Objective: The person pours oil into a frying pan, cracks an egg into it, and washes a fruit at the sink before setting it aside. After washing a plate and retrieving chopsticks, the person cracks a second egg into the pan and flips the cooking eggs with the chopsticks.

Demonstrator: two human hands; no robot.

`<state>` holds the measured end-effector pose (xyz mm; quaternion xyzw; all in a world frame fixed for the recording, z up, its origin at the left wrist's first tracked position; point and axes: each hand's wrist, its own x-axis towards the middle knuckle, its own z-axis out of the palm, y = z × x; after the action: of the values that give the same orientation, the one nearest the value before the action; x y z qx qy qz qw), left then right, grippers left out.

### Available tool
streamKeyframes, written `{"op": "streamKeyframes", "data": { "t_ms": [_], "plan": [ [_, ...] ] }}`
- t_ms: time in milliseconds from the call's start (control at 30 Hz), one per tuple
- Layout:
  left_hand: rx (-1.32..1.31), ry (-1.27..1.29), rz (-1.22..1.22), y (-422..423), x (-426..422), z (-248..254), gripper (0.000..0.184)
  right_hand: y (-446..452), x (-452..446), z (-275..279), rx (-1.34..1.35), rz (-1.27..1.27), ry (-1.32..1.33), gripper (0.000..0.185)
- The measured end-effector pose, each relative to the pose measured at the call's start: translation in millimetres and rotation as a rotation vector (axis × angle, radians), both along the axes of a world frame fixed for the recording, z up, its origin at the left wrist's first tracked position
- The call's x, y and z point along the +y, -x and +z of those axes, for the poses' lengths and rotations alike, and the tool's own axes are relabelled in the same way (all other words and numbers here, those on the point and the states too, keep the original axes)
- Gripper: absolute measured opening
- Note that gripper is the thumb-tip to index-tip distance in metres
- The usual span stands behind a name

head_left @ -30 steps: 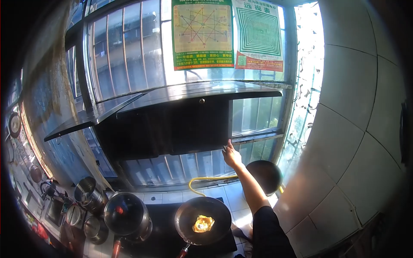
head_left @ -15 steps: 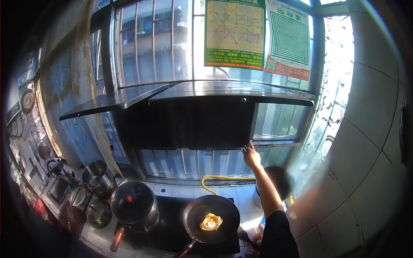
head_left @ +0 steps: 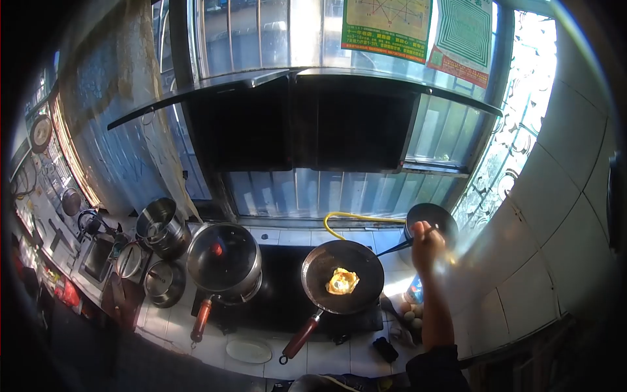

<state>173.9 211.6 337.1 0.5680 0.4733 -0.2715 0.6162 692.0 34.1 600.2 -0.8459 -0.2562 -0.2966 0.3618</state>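
My right hand (head_left: pixel 428 243), its fingers curled, is raised at the right in front of a black pan (head_left: pixel 426 215) with a dark handle. I see nothing held in it. To its left, a frying pan (head_left: pixel 320 274) with a red-brown wooden handle sits on the black stove (head_left: pixel 281 313). A fried egg (head_left: pixel 342 281), golden at the edges, lies in this pan. Left of it stands a lidded pot (head_left: pixel 224 261) with a red knob and a wooden handle. The range hood (head_left: pixel 366 127) hangs above. My left hand is out of view.
Several eggs (head_left: pixel 411 317) and a blue package (head_left: pixel 415 291) lie near my right forearm. A black object (head_left: pixel 385 349) and a white oval dish (head_left: pixel 248 351) are at the counter's front. Steel pots (head_left: pixel 163 284) stand left; a yellow hose (head_left: pixel 336 214) runs behind.
My right hand has come down from the lower right corner of the range hood to beside the black pan. The view has tilted downward, showing more of the counter front.
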Motion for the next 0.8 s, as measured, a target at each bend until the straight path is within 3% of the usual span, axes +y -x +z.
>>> {"op": "streamKeyframes", "data": {
  "t_ms": [33, 67, 133, 167, 267, 300, 333, 367, 467, 500, 533, 600, 733, 800],
  "plan": [
    [-0.037, 0.011, -0.058, -2, 6, 21, 0.026, 14, -8, -6, 0.083, 0.022, -0.110, 0.036],
    [-0.259, -0.035, -0.031, 9, 29, -1, 0.026, 32, -17, -7, 0.127, -0.012, -0.116, 0.036],
    [-0.417, -0.246, -0.201, -19, 52, 73, 0.028, 48, -30, -33, 0.044, 0.058, -0.238, 0.034],
    [-0.452, -0.342, -0.242, -34, 64, 105, 0.022, 64, -39, -40, 0.217, 0.037, -0.240, 0.030],
    [-0.637, -0.460, -0.161, -83, 92, 193, 0.015, 92, -53, -74, 0.316, 0.026, -0.238, 0.028],
    [-0.783, -0.532, -0.164, -102, 105, 203, 0.014, 92, -56, -100, -0.085, 0.025, -0.060, 0.024],
    [-0.823, -0.662, -0.245, -122, 113, 226, 0.013, 112, -52, -100, 0.323, 0.011, -0.324, 0.023],
    [-0.765, -0.837, -0.372, -144, 120, 251, 0.012, 121, -55, -113, 0.361, 0.039, -0.385, 0.023],
    [-1.098, -1.165, -0.477, -211, 160, 247, 0.012, 152, -53, -121, 0.390, 0.051, -0.448, 0.026],
    [-0.988, -1.286, -0.545, -240, 172, 242, 0.014, 162, -52, -118, 0.406, 0.045, -0.502, 0.027],
    [-1.080, -1.363, -0.586, -264, 186, 237, 0.015, 171, -50, -115, 0.425, 0.040, -0.555, 0.028],
    [-0.977, -1.591, -0.705, -315, 209, 229, 0.018, 185, -50, -115, 0.464, 0.016, -0.715, 0.032],
    [-0.799, -1.928, -0.977, -411, 259, 208, 0.023, 217, -52, -104, 0.449, -0.137, -0.698, 0.043],
    [-0.778, -1.999, -0.988, -443, 271, 209, 0.023, 233, -52, -101, 0.451, -0.215, -0.709, 0.043]
  ]
}}
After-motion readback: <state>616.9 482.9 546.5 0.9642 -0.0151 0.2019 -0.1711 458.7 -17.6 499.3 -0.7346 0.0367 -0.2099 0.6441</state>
